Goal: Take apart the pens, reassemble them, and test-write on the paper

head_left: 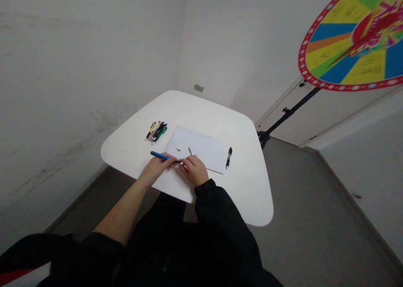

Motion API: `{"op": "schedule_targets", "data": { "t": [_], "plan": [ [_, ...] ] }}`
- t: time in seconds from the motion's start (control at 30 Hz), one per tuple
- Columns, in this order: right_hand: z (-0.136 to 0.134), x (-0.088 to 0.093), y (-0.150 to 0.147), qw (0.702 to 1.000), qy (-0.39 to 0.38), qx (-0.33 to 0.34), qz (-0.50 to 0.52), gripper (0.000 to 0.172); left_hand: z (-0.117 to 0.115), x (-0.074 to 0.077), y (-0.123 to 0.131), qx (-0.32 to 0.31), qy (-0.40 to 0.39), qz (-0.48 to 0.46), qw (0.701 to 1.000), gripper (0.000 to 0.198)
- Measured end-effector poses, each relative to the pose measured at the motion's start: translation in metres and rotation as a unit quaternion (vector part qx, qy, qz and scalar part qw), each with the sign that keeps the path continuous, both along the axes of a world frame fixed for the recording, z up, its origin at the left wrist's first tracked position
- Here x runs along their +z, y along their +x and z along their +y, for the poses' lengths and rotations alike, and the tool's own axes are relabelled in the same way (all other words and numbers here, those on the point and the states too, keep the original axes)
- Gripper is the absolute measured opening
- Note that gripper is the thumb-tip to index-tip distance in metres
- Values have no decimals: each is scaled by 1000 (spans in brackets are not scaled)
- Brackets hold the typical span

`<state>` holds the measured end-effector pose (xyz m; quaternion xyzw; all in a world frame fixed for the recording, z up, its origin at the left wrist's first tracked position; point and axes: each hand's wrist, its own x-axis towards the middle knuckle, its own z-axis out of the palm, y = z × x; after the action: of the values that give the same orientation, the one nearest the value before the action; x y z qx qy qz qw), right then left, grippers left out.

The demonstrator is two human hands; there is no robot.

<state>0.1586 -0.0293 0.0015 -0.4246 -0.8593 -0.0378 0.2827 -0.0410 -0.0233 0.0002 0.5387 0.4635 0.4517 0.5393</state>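
Blue pen (pixel 162 155) w/ both hands, approx. crosswise betw. L & R fingers.
L hand (pixel 153 169): thumb & fingers closed round pen's mid; R hand (pixel 197 170): fingers curled at pen's rt end, can't tell how tightly or if gripping. Long axis slants: dark end sticks out left of L fingers, a bit farther from body; other end points to R fingertips. Paper (pixel 206 146) under/beyond fingers; small metal bit (pixel 178 149) & thin dark rod (pixel 189 151) just past them. Pen pile (pixel 156 132) beyond L fingers, to left; black pen (pixel 228 157) right of R fingers.
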Motion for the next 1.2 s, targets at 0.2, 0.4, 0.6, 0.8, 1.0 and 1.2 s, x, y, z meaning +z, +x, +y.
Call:
{"op": "schedule_targets", "data": {
  "t": [0.2,0.4,0.6,0.8,1.0,1.2],
  "plan": [
    [0,-3,1,999,-2,-18,29,26,-1,-1,-1,25,-8,-36,999,43],
    [1,-7,6,997,3,-32,66,22,-1,3,3,107,-38,-107,988,55],
    [-2,-5,14,994,-11,-55,92,20,0,6,5,133,-44,-137,981,59],
    [-5,-5,28,986,-15,-113,123,22,2,2,3,152,-46,-157,975,58],
    [1,-10,41,954,-6,-257,154,17,2,0,2,144,-46,-157,976,55],
    [6,-14,45,937,-20,-322,133,16,2,-4,2,136,-37,-134,981,54]
  ]
}}
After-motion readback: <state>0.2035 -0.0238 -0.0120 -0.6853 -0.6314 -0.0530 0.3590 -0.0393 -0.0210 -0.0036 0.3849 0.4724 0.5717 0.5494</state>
